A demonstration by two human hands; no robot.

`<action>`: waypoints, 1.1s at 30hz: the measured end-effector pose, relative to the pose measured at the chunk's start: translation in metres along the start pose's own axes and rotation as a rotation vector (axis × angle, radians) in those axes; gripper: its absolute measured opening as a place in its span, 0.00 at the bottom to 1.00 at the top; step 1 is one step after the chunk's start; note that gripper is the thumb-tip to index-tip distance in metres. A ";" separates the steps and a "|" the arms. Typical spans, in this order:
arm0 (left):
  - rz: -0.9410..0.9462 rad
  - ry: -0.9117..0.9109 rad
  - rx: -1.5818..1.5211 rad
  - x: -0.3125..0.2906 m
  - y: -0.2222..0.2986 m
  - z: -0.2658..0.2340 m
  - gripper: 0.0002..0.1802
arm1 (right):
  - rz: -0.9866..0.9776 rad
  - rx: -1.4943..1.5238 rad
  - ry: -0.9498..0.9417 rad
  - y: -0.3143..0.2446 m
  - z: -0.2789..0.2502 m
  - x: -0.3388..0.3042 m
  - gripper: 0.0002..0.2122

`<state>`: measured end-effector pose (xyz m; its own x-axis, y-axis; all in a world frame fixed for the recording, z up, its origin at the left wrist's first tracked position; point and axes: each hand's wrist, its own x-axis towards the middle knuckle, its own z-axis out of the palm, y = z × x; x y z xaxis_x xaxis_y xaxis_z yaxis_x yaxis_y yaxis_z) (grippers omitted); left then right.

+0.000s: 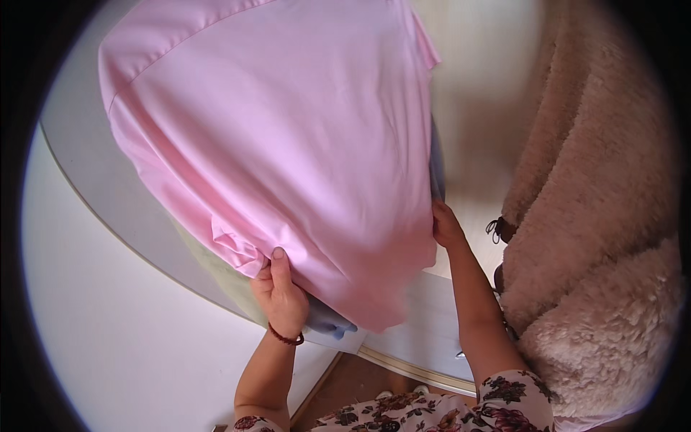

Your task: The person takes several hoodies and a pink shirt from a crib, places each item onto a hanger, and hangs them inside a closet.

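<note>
A large pink garment [309, 137], which looks like a shirt, spreads out in front of me and fills the upper middle of the view. My left hand [282, 297] grips its near left edge, thumb on top of a bunched fold. At the right edge, my right hand [448, 225] pinches the cloth, its fingertips partly hidden behind the fabric. Below the pink garment, pale green cloth [227, 277] peeks out on the left. Some blue-grey cloth [331, 321] shows beneath the near hem.
A grey-white surface with a curved edge [137, 230] lies under the cloths. To the right hangs or lies a thick, fluffy pinkish-brown textile [597, 216], close to my right arm. Brown floor [345, 392] shows near my body.
</note>
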<state>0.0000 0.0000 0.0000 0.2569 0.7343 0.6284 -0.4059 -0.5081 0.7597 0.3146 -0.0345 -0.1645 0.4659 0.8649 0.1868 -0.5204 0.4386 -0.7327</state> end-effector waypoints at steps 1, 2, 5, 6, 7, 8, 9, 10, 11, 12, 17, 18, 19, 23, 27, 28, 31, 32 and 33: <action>0.005 0.006 -0.031 -0.007 -0.001 0.003 0.15 | 0.002 0.003 -0.001 0.000 0.005 -0.008 0.18; 0.011 0.014 -0.059 -0.013 -0.002 0.003 0.12 | 0.007 0.006 -0.003 0.003 0.008 -0.013 0.15; 0.004 -0.034 0.213 -0.039 -0.027 0.000 0.08 | 0.178 -0.521 0.032 0.012 -0.007 -0.019 0.13; -0.001 -0.096 0.357 -0.043 -0.032 -0.002 0.06 | 0.191 -0.506 0.031 0.026 -0.022 -0.020 0.13; -0.003 -0.095 0.346 -0.046 -0.041 0.001 0.06 | 0.112 -0.353 0.216 0.037 -0.052 -0.015 0.12; -0.063 -0.050 0.285 -0.048 -0.051 0.000 0.07 | 0.035 -0.198 0.380 0.042 -0.071 -0.009 0.12; -0.121 0.009 0.237 -0.051 -0.059 -0.007 0.08 | 0.051 -0.204 0.350 0.044 -0.075 -0.007 0.12; -0.152 0.012 0.280 -0.056 -0.062 -0.014 0.07 | 0.042 -0.428 0.391 0.049 -0.076 -0.006 0.13; -0.141 0.034 0.299 -0.060 -0.067 -0.018 0.07 | 0.025 -0.652 0.428 0.055 -0.076 -0.005 0.15; -0.210 0.023 0.223 -0.066 -0.073 -0.017 0.07 | 0.037 -0.653 0.408 0.063 -0.079 -0.008 0.15; -0.413 -0.024 0.276 -0.095 -0.094 -0.027 0.09 | 0.033 -0.521 0.550 0.091 -0.074 -0.020 0.15; -0.456 -0.055 0.373 -0.098 -0.100 -0.023 0.11 | -0.060 -0.530 0.534 0.095 -0.094 -0.021 0.17; -0.491 -0.053 0.379 -0.104 -0.103 -0.025 0.11 | -0.026 -0.537 0.545 0.098 -0.087 -0.024 0.17; -0.526 0.127 0.019 -0.131 -0.102 -0.018 0.08 | 0.162 -0.037 0.601 0.106 -0.050 -0.045 0.16; -0.288 -0.227 0.388 -0.163 -0.129 -0.031 0.05 | 0.014 0.376 0.436 0.116 -0.065 -0.054 0.13; -0.269 -0.258 0.542 -0.172 -0.141 -0.035 0.04 | 0.003 0.357 0.442 0.117 -0.083 -0.055 0.13; -0.448 -0.311 0.637 -0.210 -0.180 -0.066 0.04 | 0.000 0.485 0.626 0.110 -0.107 -0.065 0.11; -0.652 -0.329 0.592 -0.226 -0.183 -0.083 0.05 | 0.063 0.490 0.719 0.108 -0.095 -0.072 0.11; -0.660 -0.322 0.580 -0.239 -0.179 -0.093 0.05 | 0.109 0.491 0.821 0.103 -0.088 -0.082 0.11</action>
<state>-0.0699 -0.0425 -0.3014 0.5454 0.8381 -0.0095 0.3870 -0.2418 0.8898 0.2861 -0.0813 -0.3134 0.6558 0.5483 -0.5190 -0.7452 0.5802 -0.3287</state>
